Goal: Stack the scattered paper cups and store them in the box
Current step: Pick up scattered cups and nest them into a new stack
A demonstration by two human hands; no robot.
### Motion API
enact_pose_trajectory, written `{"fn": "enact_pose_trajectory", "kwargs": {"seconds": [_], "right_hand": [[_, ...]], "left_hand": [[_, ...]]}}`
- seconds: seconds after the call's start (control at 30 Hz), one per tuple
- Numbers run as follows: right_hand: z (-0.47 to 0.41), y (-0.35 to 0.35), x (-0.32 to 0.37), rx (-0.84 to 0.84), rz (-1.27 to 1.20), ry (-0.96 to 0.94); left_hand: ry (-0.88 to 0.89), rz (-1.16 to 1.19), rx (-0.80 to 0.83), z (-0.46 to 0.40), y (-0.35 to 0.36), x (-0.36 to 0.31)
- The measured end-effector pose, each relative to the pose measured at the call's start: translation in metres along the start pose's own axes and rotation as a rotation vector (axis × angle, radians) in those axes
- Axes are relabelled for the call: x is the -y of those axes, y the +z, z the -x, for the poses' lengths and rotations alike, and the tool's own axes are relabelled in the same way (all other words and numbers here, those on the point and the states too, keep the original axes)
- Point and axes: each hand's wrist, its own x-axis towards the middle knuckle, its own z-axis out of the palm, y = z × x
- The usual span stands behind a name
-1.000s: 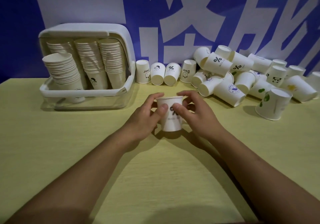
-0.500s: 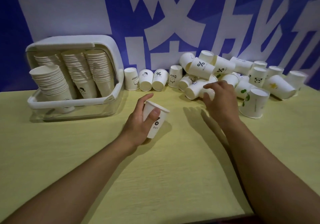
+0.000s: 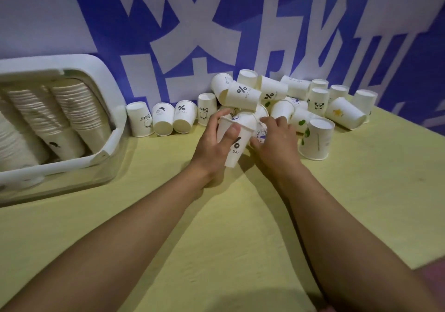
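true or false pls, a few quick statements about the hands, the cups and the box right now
1. The left hand grips a cup printed with a percent sign. True.
2. The box holds no cups. False: stacks of cups stand inside it.
3. The right hand rests flat on the table. False: it holds a cup with a round blue logo.
4. A panda cup stands in the pile at the wall. True.

place: staged demo or data-collection setup, not a home
evidence: blue banner [image 3: 240,22] with big white characters, plain yellow-green table [image 3: 240,215]
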Motion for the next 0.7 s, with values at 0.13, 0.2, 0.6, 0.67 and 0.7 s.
{"fn": "enact_pose_trajectory", "kwargs": {"seconds": [0.13, 0.2, 0.6, 0.67, 0.7], "right_hand": [[-0.001, -0.010, 0.001, 0.091, -0.196, 0.080], [-0.009, -0.027, 0.002, 0.064, -0.207, 0.089], [-0.030, -0.083, -0.021, -0.188, -0.723, -0.082], [-0.026, -0.075, -0.030, -0.184, -0.702, -0.097], [-0.024, -0.073, -0.035, -0.186, -0.658, -0.112]], "left_hand": [[-0.001, 0.174, -0.076, -0.014, 0.022, 0.004], [0.026, 0.186, -0.062, -0.017, 0.029, 0.005], [0.124, 0.132, 0.073, -0.033, 0.075, 0.013], [0.154, 0.106, 0.080, -0.039, 0.085, 0.011], [0.171, 0.100, 0.067, -0.042, 0.090, 0.008]]}}
